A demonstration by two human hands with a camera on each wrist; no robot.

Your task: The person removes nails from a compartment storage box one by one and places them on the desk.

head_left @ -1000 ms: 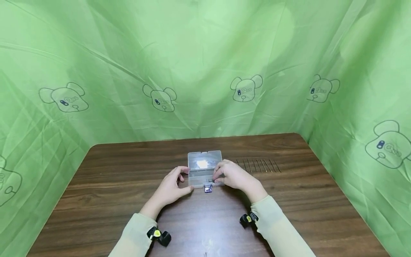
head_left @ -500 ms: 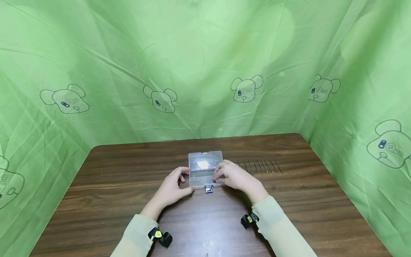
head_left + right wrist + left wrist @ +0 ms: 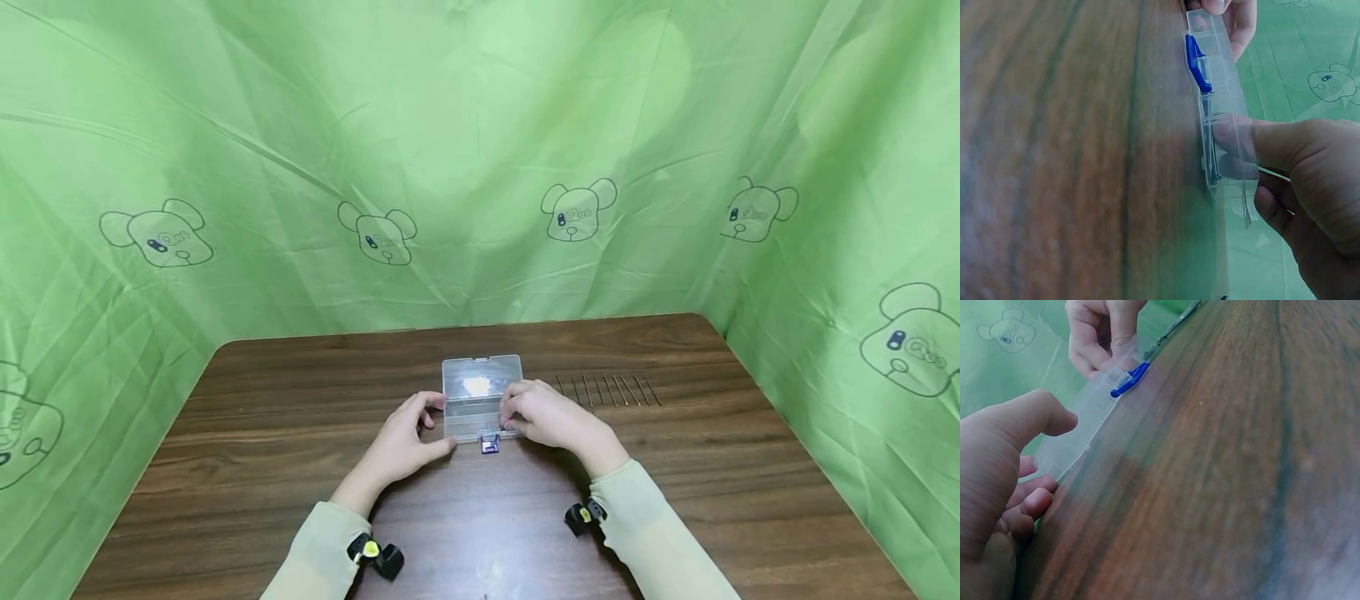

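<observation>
A clear plastic box lies on the table with its lid raised at the back and a blue latch hanging at the front. My left hand holds the box's left end, thumb at the front corner, fingertips at the side. Inside the right part of the box, my right hand has thumb and forefinger together on a thin metal nail. Through the clear front wall the nail shows lying lengthwise. Its exact contact with the fingertips is blurred by the plastic.
Several thin nails lie in a row on the wooden table, just right of the box. Green fabric with printed bear heads stands around the table's back and sides. Both wrists carry black cameras.
The right hand has dipped slightly at the box's front compartment, and the nail end visible beside its fingertips earlier is now hardly seen. The left hand keeps its place; the whole view shifts slightly.
</observation>
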